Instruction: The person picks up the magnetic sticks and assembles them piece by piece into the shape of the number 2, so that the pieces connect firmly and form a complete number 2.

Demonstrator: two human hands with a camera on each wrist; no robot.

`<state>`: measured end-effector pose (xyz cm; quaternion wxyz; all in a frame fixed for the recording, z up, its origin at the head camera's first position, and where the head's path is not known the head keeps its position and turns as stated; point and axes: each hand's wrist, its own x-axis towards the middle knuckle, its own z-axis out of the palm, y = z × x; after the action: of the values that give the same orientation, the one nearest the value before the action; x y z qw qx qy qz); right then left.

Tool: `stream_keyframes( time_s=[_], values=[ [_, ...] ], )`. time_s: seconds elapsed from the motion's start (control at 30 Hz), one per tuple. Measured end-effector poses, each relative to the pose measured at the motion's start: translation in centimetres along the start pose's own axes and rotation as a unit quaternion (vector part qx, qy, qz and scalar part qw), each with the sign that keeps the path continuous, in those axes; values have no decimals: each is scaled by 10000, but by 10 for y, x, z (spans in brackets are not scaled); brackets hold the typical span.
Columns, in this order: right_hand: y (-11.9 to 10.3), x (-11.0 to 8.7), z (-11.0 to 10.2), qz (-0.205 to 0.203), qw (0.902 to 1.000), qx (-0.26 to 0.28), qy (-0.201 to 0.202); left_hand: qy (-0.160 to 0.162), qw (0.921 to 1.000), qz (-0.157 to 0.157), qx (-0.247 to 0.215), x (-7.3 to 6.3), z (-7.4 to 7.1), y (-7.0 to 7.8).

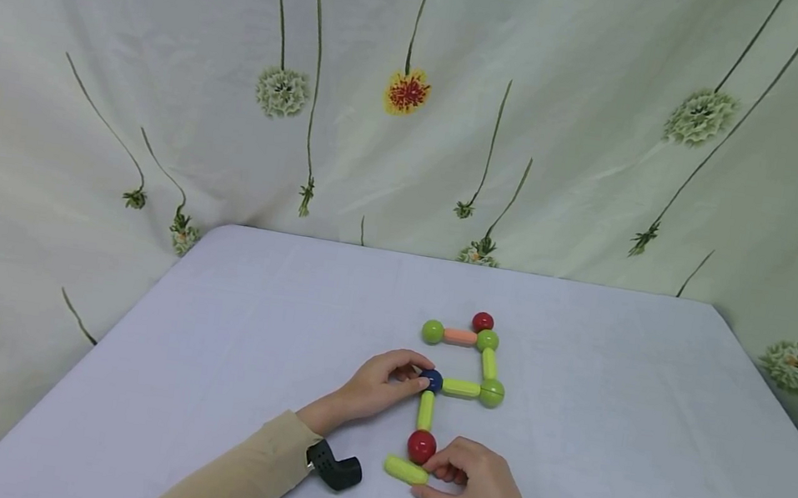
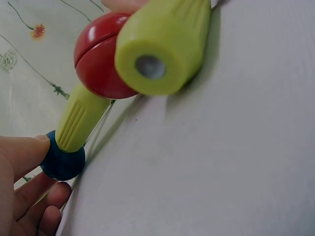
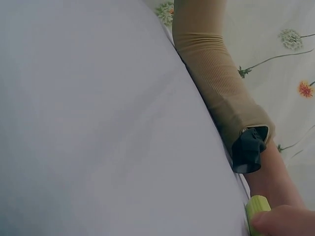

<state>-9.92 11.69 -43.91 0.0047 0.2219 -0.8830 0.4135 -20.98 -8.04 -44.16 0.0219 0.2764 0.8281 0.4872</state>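
Observation:
My left hand [image 1: 381, 385] pinches a dark blue ball [image 1: 432, 381] between thumb and fingers. From that ball one yellow-green rod [image 1: 426, 412] runs toward me to a red ball [image 1: 422, 446], and another rod [image 1: 461, 388] runs right to a green ball [image 1: 492, 392]. Near the red ball my right hand [image 1: 481, 491] holds the right end of a yellow-green magnetic rod [image 1: 404, 469] between thumb and fingertips. In the left wrist view this rod's near end [image 2: 150, 66] shows a round metal disc and overlaps the red ball. The right wrist view shows a thumb [image 3: 283, 221] on the rod.
Farther back, the chain continues through a rod [image 1: 489, 363] to a green ball [image 1: 488, 341], touched by a small red ball [image 1: 484, 322]. An orange rod [image 1: 460, 337] leads left to another green ball [image 1: 433, 332]. A black wrist camera [image 1: 336, 467] sits at the left sleeve.

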Motion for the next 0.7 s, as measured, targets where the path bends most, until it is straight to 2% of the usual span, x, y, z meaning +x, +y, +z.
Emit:
stream_keyframes(
  time_s=[0.17, 0.37, 0.53, 0.7],
  values=[
    [3, 1, -5, -113, 9996, 174, -179, -31, 9999, 59, -116, 0, -2, -5],
    [10, 2, -12, -161, 9968, 637, -451, -2, 9998, 189, -77, 0, -1, -5],
    [17, 5, -19, -258, 9915, 965, -832, 169, 9993, 310, -140, -2, 1, -6],
    [25, 5, -27, -337, 9878, 1102, -1047, 377, 9988, 306, 90, -5, 1, -5]
  ],
)
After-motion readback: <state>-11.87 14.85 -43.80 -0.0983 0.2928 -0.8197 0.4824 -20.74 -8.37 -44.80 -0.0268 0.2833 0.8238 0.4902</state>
